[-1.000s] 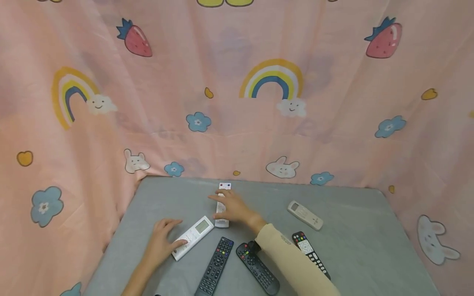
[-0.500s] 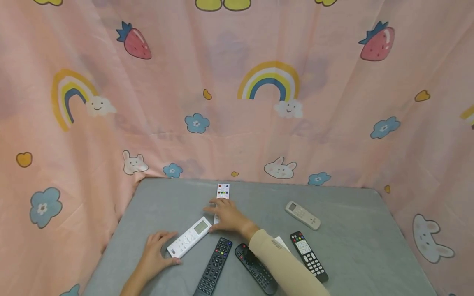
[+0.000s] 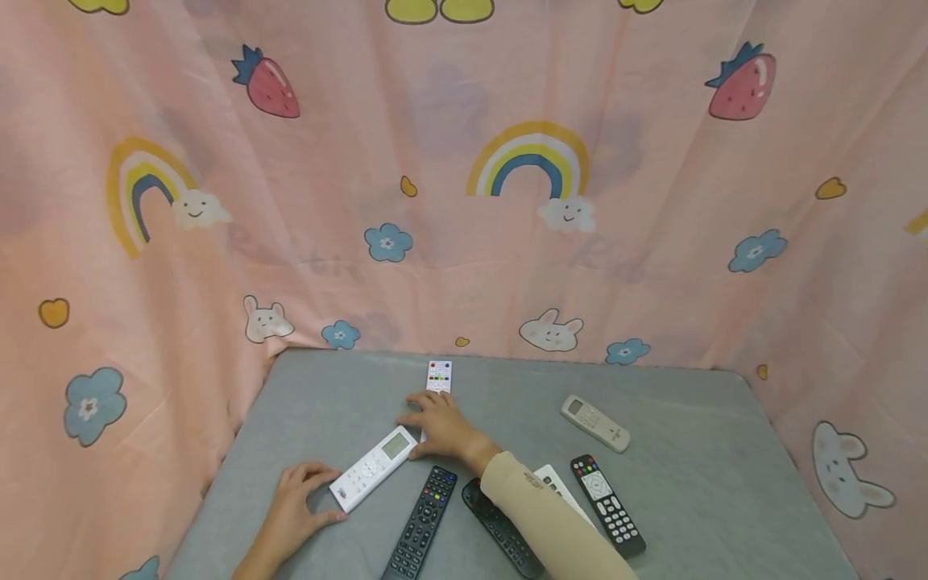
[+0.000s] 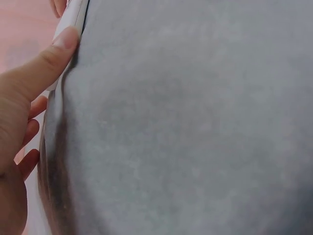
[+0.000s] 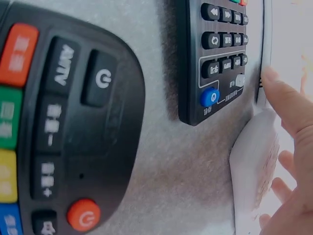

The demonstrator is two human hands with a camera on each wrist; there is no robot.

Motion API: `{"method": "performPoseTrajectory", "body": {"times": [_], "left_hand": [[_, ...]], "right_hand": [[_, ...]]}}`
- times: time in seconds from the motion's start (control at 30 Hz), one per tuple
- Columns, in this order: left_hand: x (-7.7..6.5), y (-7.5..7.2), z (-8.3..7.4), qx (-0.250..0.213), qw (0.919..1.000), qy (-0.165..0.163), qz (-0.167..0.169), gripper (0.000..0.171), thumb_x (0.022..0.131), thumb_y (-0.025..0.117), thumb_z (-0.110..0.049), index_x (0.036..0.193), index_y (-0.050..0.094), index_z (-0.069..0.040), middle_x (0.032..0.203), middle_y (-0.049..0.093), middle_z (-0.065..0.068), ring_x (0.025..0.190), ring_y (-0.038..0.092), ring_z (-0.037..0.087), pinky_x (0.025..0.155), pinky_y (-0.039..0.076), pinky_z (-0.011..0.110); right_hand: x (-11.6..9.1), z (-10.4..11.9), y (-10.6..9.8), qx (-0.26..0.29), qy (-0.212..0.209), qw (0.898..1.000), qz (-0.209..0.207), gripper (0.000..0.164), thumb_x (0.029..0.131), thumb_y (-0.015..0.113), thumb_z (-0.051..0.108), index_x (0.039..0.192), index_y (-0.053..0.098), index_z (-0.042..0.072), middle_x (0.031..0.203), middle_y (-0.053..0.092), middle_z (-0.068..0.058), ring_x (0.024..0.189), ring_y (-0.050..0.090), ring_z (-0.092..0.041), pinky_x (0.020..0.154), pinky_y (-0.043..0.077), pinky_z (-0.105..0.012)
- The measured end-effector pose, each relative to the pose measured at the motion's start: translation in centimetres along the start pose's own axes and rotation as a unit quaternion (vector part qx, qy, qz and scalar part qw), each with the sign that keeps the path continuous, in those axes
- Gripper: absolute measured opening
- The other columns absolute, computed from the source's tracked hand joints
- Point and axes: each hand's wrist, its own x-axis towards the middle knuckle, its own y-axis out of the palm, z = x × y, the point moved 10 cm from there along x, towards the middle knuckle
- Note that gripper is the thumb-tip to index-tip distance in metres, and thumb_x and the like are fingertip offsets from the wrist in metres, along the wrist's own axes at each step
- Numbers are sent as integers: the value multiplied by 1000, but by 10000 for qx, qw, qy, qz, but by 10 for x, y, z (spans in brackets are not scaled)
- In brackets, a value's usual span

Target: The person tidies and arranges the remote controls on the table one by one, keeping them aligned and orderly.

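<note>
A white air-conditioner remote with a small display lies slanted on the grey table. My left hand holds its lower left end, thumb on the near side and fingers on the far side. In the left wrist view the thumb presses the remote's edge. My right hand grips the display end between thumb and fingers, partly covering a slim white remote with coloured buttons behind it. The right wrist view shows that thumb against a white edge.
Nearer me lie a long black remote and another black remote, partly under the right sleeve. Further right are a white remote, a black remote with white buttons and a beige remote. A pink curtain stands behind.
My right hand has come down from the slim white remote to the display end of the air-conditioner remote. My left hand has shifted down and left, its thumb moving off the remote's face to its side.
</note>
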Motion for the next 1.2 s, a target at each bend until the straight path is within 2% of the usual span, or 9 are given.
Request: {"method": "performPoseTrajectory", "body": {"times": [0.17, 0.5, 0.77, 1.0, 1.1, 1.2], "left_hand": [[1, 1, 0, 4, 9999, -162, 55, 61, 50, 95, -26, 108, 76, -14, 110, 64, 2, 102, 51, 21, 87, 42, 42], [-4, -4, -6, 199, 9982, 123, -548, 59, 45, 94, -25, 100, 77, -12, 102, 66, 2, 95, 53, 20, 84, 40, 37], [-5, -13, -5, -188, 9961, 153, -846, 62, 44, 94, -18, 103, 76, -14, 102, 68, 1, 95, 51, 17, 85, 36, 24], [0, -20, -13, -545, 9933, 333, -960, 65, 45, 93, -21, 106, 74, -11, 101, 72, 0, 95, 52, 12, 86, 35, 17], [6, -18, -20, -668, 9925, 399, -942, 65, 45, 93, -24, 106, 74, -10, 101, 73, -1, 95, 54, 11, 86, 37, 15], [11, -15, -27, -767, 9924, 367, -894, 65, 44, 93, -26, 105, 75, -12, 99, 73, -2, 94, 55, 9, 86, 38, 15]], "right_hand": [[2, -2, 5, -52, 75, 9999, 47, 66, 74, 79, 53, 135, 60, 35, 154, 43, 0, 145, 36, -25, 119, 28, -55], [3, 0, 7, 3, 57, 10000, 1, 63, 75, 78, 51, 133, 62, 33, 153, 44, 1, 144, 36, -24, 120, 26, -56], [8, 3, -4, 142, -11, 9999, -64, 61, 76, 78, 47, 133, 62, 31, 150, 48, -1, 142, 38, -25, 119, 24, -58], [8, 5, -30, 659, -174, 9976, -108, 63, 74, 81, 39, 133, 63, 23, 137, 61, -3, 132, 48, -27, 116, 28, -58], [5, -3, -34, 973, -145, 9951, -64, 62, 75, 81, 36, 132, 63, 22, 131, 66, -1, 128, 51, -26, 115, 28, -56], [1, -14, -36, 1250, -27, 9921, 46, 60, 76, 80, 34, 133, 63, 23, 119, 72, 4, 115, 54, -18, 112, 30, -48]]}}
